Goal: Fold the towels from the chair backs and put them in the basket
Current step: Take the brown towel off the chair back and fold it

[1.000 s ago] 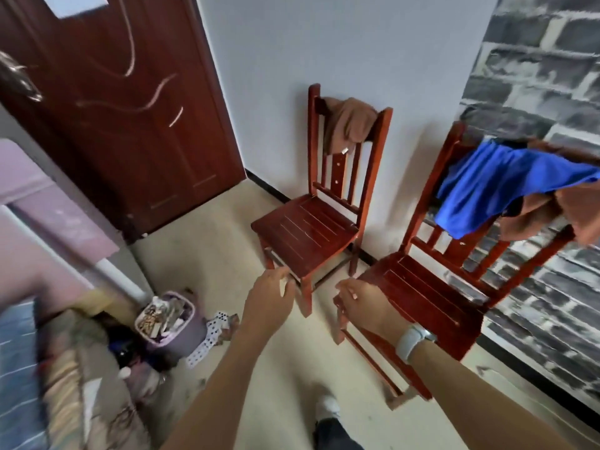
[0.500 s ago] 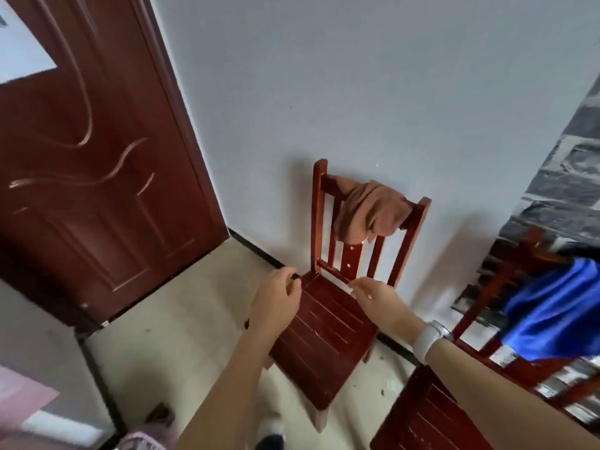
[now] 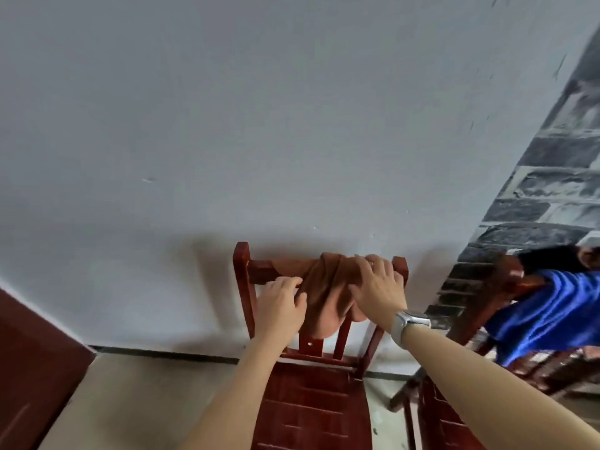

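Note:
A brown towel (image 3: 324, 297) hangs bunched over the top rail of a red wooden chair (image 3: 308, 410) against the white wall. My left hand (image 3: 281, 303) is at the towel's left edge by the rail, fingers loosely bent, fingertips touching cloth. Wearing a wrist watch, my right hand (image 3: 378, 285) lies on the towel's right part near the rail's top, fingers spread and fairly straight. Neither hand plainly grips the cloth. A blue towel (image 3: 545, 316) drapes over the back of a second red chair (image 3: 506, 274) at the right. The basket is out of view.
The white wall stands right behind the first chair. A grey brick-patterned wall (image 3: 552, 190) runs behind the second chair. The dark red door (image 3: 29, 368) shows at the lower left. Beige floor (image 3: 146, 401) lies left of the chair seat.
I have moved up close to the first chair. Both hands rose from above the seat to the chair back and now touch the brown towel. The view tilted upward.

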### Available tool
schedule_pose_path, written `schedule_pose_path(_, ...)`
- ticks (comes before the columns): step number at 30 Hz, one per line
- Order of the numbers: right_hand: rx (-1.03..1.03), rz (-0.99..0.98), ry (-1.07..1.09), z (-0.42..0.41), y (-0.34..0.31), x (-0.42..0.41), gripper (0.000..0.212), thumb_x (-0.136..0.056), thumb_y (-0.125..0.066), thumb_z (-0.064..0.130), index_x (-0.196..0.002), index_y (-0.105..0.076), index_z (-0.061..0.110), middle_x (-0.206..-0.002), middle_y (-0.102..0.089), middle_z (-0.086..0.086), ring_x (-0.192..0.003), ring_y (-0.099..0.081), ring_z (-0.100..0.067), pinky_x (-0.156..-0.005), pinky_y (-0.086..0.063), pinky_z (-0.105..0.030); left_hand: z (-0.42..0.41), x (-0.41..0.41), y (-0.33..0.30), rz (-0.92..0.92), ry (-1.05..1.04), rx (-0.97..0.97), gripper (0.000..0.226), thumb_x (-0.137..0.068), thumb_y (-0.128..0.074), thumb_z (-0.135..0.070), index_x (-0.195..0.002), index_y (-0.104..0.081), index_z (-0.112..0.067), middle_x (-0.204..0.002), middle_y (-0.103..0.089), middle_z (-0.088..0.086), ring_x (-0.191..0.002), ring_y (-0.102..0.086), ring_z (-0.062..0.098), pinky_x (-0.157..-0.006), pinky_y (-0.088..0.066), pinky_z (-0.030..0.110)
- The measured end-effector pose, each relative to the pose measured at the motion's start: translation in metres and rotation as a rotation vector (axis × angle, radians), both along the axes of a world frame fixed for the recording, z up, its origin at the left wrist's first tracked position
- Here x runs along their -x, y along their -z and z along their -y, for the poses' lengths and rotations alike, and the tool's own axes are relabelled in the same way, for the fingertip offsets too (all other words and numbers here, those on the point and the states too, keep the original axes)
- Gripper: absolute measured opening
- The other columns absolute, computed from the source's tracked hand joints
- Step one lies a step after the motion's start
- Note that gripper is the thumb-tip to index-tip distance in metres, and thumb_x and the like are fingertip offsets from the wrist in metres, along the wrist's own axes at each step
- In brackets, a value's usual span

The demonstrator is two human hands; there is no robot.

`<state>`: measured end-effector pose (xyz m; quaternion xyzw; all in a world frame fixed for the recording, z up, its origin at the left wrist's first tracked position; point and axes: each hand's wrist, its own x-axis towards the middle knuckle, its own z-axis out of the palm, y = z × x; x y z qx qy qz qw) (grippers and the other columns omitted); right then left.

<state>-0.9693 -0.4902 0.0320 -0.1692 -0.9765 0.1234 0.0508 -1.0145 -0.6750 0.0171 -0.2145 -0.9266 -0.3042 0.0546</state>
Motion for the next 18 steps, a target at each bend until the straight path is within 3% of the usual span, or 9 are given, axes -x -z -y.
schedule_pose_path(2,-0.066,0.04,-0.008,-0.001,0.008,0.013,0.052,-0.087,-0.048,0.034,-0.136,-0.033,0.025,-0.14,-0.035,-0.002,-0.132,-0.027,-0.024,-0.109,-0.023,-0.042,-0.014,0.023,0.007,-0.044,0.045,0.116,0.041,-0.092,-0.048,-0.032,-0.13,-0.047,-0.019,-0.133,-0.049,0.0,-0.125,-0.038,0.021,-0.098,-0.036,0.035)
schedule_pose_path(6,-0.058,-0.035,-0.031,-0.004,0.019,0.023,0.032,-0.09,-0.044,0.024,-0.122,-0.049,0.021,-0.13,-0.048,0.0,-0.122,-0.039,-0.024,-0.098,-0.034,-0.036,-0.036,0.045,0.021,-0.089,0.078,0.244,0.042,-0.089,-0.049,-0.041,-0.128,-0.049,-0.025,-0.131,-0.048,-0.004,-0.124,-0.036,0.02,-0.097,-0.032,0.039)
schedule_pose_path(9,0.046,-0.166,-0.013,-0.002,0.018,0.014,0.023,-0.09,-0.046,0.018,-0.111,-0.057,0.016,-0.123,-0.055,0.001,-0.115,-0.045,-0.023,-0.085,-0.04,-0.033,-0.04,0.044,0.02,-0.141,0.085,0.112,0.026,-0.086,-0.059,-0.032,-0.108,-0.065,-0.02,-0.115,-0.06,-0.003,-0.113,-0.048,0.023,-0.09,-0.032,0.039)
schedule_pose_path(12,0.172,-0.259,0.005,0.001,0.016,-0.012,0.019,-0.088,-0.051,0.014,-0.105,-0.06,0.013,-0.114,-0.059,0.002,-0.108,-0.049,-0.021,-0.076,-0.046,-0.034,-0.03,0.024,0.018,-0.163,0.179,-0.149,0.014,-0.076,-0.072,-0.015,-0.087,-0.07,-0.007,-0.095,-0.069,0.005,-0.094,-0.062,0.026,-0.08,-0.045,0.04)
schedule_pose_path(15,0.279,-0.263,-0.054,0.006,0.025,-0.053,0.018,-0.082,-0.059,0.007,-0.1,-0.063,0.01,-0.104,-0.063,-0.002,-0.098,-0.056,-0.023,-0.076,-0.048,-0.034,-0.007,-0.014,0.029,-0.109,0.267,-0.227,0.012,-0.077,-0.071,-0.013,-0.085,-0.068,-0.005,-0.091,-0.069,0.006,-0.086,-0.064,0.02,-0.075,-0.052,0.03)
schedule_pose_path(18,0.38,-0.101,-0.105,0.016,0.045,-0.104,0.021,-0.079,-0.064,0.013,-0.099,-0.065,0.014,-0.1,-0.064,-0.002,-0.095,-0.059,-0.024,-0.08,-0.048,-0.034,0.019,-0.057,0.047,0.037,0.313,-0.173,0.01,-0.078,-0.071,-0.014,-0.086,-0.067,-0.009,-0.08,-0.067,0.0,-0.073,-0.062,0.01,-0.066,-0.042,0.01)
